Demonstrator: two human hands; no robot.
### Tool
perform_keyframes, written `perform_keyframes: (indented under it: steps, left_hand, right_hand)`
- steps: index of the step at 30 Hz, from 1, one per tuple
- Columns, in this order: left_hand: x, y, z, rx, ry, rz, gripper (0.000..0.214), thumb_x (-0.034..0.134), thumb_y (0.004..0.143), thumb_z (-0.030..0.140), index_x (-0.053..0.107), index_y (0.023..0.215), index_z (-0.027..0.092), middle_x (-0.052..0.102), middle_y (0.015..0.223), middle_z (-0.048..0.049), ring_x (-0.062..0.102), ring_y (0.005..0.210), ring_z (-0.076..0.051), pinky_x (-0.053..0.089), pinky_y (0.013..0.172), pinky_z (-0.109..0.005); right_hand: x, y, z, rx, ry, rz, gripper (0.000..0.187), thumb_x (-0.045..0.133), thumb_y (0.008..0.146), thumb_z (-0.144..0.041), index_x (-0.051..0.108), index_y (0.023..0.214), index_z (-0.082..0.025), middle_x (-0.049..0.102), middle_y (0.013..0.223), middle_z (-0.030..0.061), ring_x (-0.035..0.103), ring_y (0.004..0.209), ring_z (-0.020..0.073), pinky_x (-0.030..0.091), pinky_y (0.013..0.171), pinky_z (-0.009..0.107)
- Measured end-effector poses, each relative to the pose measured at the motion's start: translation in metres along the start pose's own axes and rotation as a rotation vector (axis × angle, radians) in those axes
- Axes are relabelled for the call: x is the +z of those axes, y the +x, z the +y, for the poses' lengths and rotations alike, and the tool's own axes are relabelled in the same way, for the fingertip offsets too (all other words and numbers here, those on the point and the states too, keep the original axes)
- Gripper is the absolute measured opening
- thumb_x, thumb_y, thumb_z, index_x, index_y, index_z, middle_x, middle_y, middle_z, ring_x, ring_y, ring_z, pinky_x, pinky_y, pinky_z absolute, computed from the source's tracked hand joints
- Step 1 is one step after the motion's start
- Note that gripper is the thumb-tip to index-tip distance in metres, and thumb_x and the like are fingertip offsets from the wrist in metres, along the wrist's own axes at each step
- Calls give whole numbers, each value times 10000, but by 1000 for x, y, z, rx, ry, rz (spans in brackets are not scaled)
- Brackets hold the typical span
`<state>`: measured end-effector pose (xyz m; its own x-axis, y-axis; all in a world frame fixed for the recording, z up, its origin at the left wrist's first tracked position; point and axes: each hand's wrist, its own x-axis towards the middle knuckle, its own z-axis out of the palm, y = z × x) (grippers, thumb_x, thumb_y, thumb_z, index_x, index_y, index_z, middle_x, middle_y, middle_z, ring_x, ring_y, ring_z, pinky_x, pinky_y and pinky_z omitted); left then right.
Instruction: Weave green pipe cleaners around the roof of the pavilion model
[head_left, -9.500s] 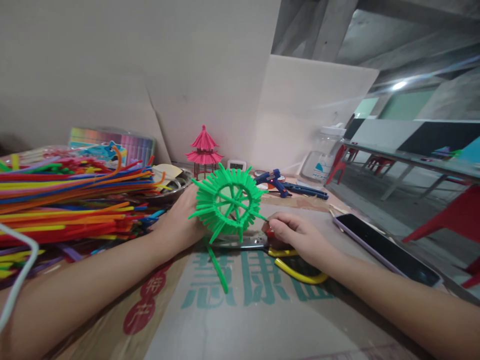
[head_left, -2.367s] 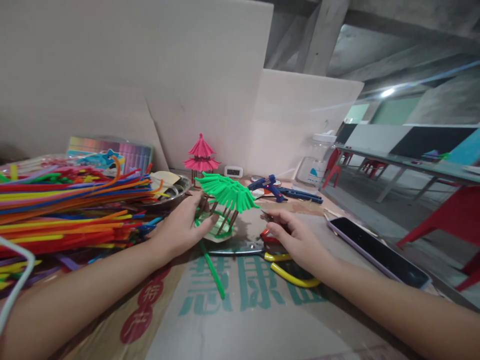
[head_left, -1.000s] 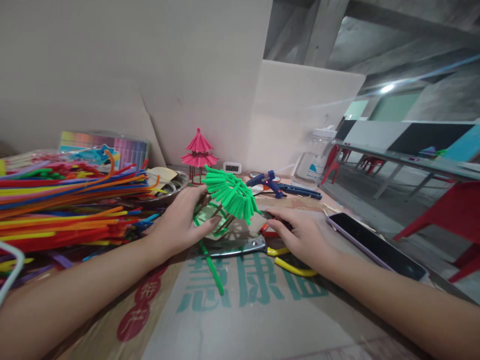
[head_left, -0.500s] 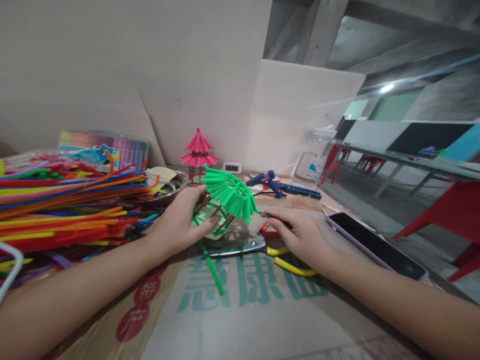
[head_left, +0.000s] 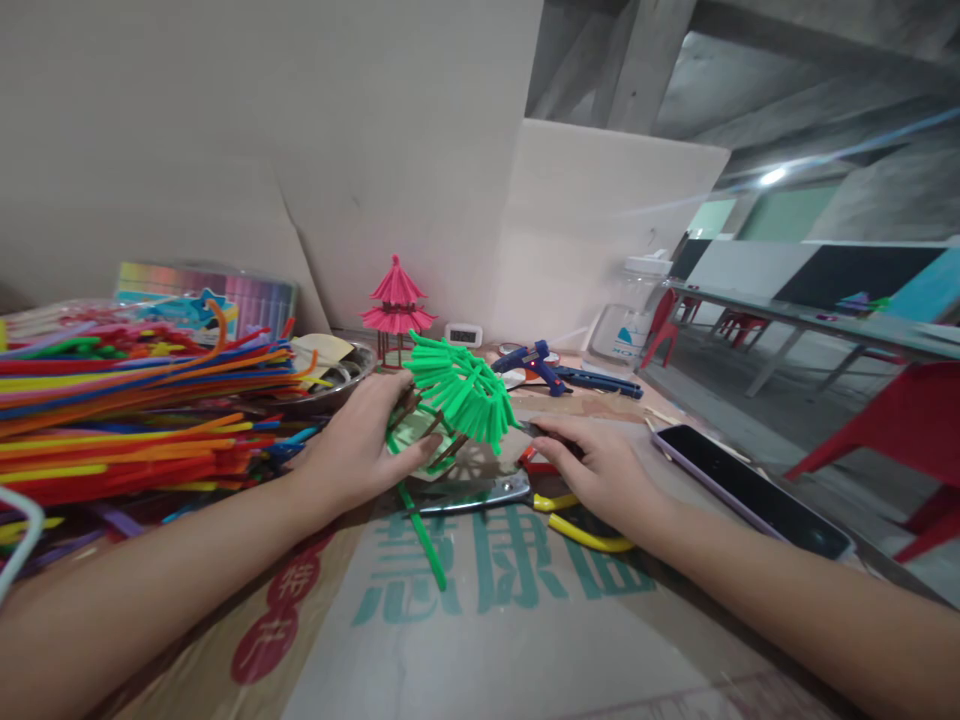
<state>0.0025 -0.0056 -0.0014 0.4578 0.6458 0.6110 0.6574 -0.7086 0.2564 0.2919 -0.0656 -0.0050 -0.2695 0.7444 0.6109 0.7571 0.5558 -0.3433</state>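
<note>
A small green pavilion model [head_left: 452, 400] made of pipe cleaners, with brown posts and a fringed green roof, stands tilted on the cardboard. My left hand [head_left: 358, 447] grips its round base and posts from the left. My right hand [head_left: 600, 470] lies to its right, fingers pinched on a small dark tool whose tip touches the roof's edge. Under my right hand lie scissors [head_left: 480, 492] and yellow-handled pliers [head_left: 581, 530]. A loose green pipe cleaner [head_left: 424, 535] lies in front of the model.
A big heap of coloured pipe cleaners [head_left: 127, 410] fills the left side. A pink pavilion model [head_left: 396, 305], a metal bowl [head_left: 341, 378], a blue glue gun [head_left: 536, 362] and a clear jar [head_left: 626, 325] stand behind. A phone [head_left: 750, 490] lies on the right.
Earlier the green model was held with its roof facing me; it now stands on its base, tilted. Over the last second my hands have barely moved.
</note>
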Motion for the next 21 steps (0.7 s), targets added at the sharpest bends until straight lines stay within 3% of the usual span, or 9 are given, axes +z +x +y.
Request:
perform_keyframes:
  steps: [6, 13, 21]
  left_hand:
    - [0, -1, 0, -1, -8, 2, 598, 561, 893, 563, 496, 1305, 135, 595, 1231, -172, 561, 1163, -356, 469, 988, -508]
    - [-1, -1, 1, -11, -8, -3, 561, 568, 891, 544, 499, 1299, 165, 599, 1218, -153, 566, 1140, -338, 473, 982, -500]
    - [-1, 0, 1, -5, 7, -10, 569, 555, 900, 553, 499, 1287, 141, 594, 1203, -160, 566, 1126, -339, 479, 964, -488]
  right_hand:
    - [1, -1, 3, 6, 14, -30, 277, 512, 980, -218, 777, 1046, -267, 815, 1047, 25, 762, 976, 228, 606, 824, 341]
    - [0, -1, 0, 21, -2, -2, 259, 530, 965, -224, 773, 1040, -276, 819, 987, 26, 767, 906, 239, 614, 766, 353]
    - [2, -2, 5, 3, 3, -35, 264, 525, 974, -220, 765, 1071, -269, 809, 1075, 28, 756, 1008, 238, 604, 834, 349]
